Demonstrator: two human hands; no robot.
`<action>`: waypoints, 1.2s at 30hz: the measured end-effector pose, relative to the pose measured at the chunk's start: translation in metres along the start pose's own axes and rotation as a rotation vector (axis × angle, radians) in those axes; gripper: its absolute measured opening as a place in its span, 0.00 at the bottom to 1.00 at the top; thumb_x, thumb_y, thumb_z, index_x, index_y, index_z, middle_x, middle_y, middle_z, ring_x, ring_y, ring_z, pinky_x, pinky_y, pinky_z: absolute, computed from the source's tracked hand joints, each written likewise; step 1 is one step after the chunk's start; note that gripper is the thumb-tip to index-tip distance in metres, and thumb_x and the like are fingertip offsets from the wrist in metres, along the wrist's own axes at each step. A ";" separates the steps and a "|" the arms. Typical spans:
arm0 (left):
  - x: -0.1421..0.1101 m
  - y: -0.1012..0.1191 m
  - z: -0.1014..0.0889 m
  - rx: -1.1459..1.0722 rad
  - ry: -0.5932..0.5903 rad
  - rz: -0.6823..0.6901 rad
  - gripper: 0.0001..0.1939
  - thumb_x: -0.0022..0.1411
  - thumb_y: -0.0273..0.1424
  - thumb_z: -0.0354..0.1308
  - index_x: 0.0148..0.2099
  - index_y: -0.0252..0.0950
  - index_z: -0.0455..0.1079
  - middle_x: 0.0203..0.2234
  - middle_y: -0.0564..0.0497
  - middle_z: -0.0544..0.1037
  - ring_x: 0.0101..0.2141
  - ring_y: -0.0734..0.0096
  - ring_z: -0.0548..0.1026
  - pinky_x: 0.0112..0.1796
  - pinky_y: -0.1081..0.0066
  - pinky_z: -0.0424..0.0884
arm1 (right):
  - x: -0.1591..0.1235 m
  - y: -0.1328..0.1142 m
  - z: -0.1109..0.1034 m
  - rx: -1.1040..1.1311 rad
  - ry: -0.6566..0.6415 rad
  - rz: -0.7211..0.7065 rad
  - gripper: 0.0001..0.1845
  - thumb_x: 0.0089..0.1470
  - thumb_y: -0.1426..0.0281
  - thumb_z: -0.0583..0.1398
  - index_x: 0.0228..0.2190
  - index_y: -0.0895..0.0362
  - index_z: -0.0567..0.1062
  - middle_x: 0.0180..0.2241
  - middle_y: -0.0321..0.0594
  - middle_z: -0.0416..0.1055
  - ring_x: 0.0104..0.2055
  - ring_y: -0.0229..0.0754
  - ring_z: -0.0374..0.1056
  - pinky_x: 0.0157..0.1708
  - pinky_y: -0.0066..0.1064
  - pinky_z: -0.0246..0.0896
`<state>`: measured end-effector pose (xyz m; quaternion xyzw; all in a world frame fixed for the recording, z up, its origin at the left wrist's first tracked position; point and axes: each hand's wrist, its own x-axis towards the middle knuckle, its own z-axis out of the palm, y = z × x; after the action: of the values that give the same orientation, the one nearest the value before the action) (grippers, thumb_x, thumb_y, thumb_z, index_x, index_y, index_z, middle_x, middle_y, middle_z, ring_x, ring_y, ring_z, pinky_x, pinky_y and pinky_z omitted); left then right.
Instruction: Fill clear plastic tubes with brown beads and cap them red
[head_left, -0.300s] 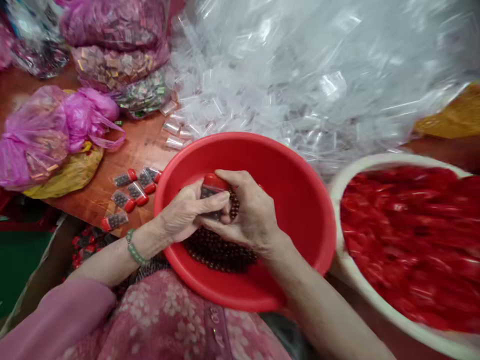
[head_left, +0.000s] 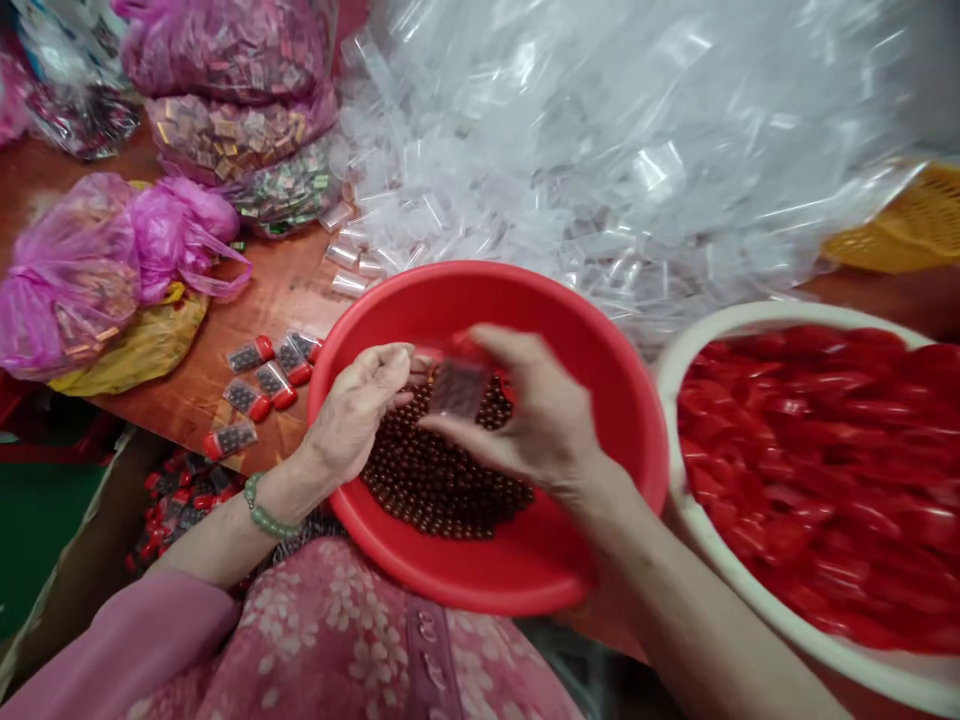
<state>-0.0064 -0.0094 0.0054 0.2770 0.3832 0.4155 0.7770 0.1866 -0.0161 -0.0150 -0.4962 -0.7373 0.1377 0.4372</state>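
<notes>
Upper L: stacked plastic bags (head_left: 225,135), pink on top, gold-ish bits mid, green/silver bits btm. Clear bag (head_left: 64,55) w/ dark shiny contents just L. Below, on tbl (head_left: 45,190): knotted pink bag (head_left: 71,280), smaller pink bag (head_left: 169,230) w/ loop handle, yellow bag (head_left: 142,345) partly under. R edge: yellow perforated basket (head_left: 904,222), cropped. Lower L: green surface (head_left: 45,540).

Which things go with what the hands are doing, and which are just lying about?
Part of the job:
bead tube, in the right hand
beads
red bowl
probably filled tubes, clear tubes, red caps

Seemingly just lying about:
pink bags
yellow bag
yellow basket
</notes>
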 end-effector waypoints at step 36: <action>-0.005 0.010 0.020 0.712 -0.217 0.221 0.12 0.65 0.37 0.54 0.44 0.33 0.69 0.35 0.47 0.77 0.36 0.67 0.74 0.40 0.68 0.72 | 0.008 -0.012 0.009 -0.079 0.101 -0.248 0.44 0.48 0.68 0.64 0.64 0.56 0.55 0.50 0.51 0.68 0.50 0.52 0.69 0.47 0.44 0.71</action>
<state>0.0042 -0.0110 0.0255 0.6114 0.3868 0.3058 0.6190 0.1712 -0.0129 -0.0085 -0.4244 -0.7749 0.0284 0.4676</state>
